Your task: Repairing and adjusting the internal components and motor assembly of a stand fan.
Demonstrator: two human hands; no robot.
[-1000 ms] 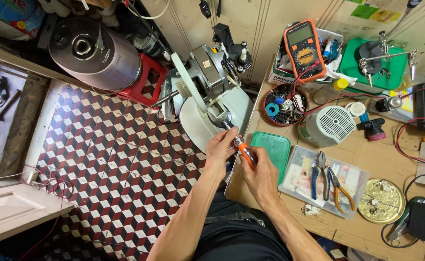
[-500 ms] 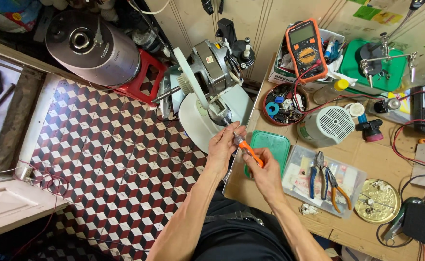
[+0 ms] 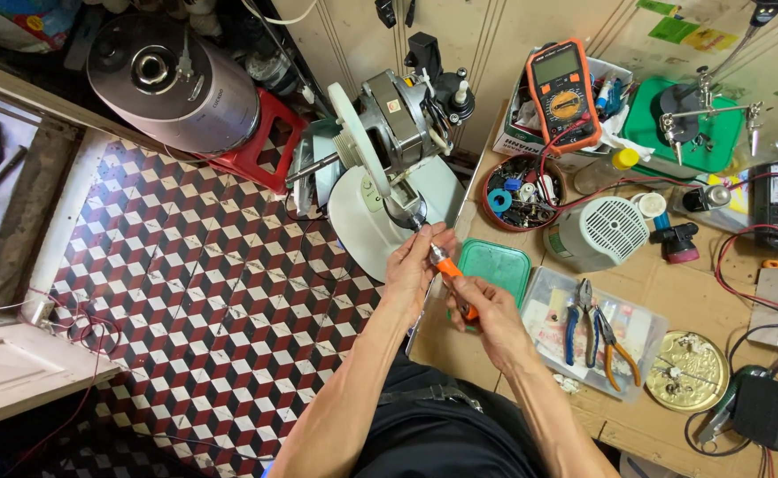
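The step in hand looks like driving or loosening a fastener on the motor assembly (image 3: 398, 119). The right hand (image 3: 486, 319) has its fingers clamped round the orange handle of a screwdriver (image 3: 449, 270), whose shaft runs up and to the left to the metal part at the base of the motor assembly, just under its white disc. The left hand (image 3: 415, 270) is closed round the shaft near the tip, steadying it. The next move, as I judge it, calls for the tip kept seated and the handle turned without slipping. Right of the motor assembly runs a cardboard-covered desk (image 3: 654, 283) with a green lid (image 3: 493, 265), pliers (image 3: 597, 332) on a clear box, a multimeter (image 3: 564, 93) and a white round fan cover (image 3: 597, 235). Left of the motor assembly lies a chequered tile floor (image 3: 185, 292) and a grey drum (image 3: 172, 80)
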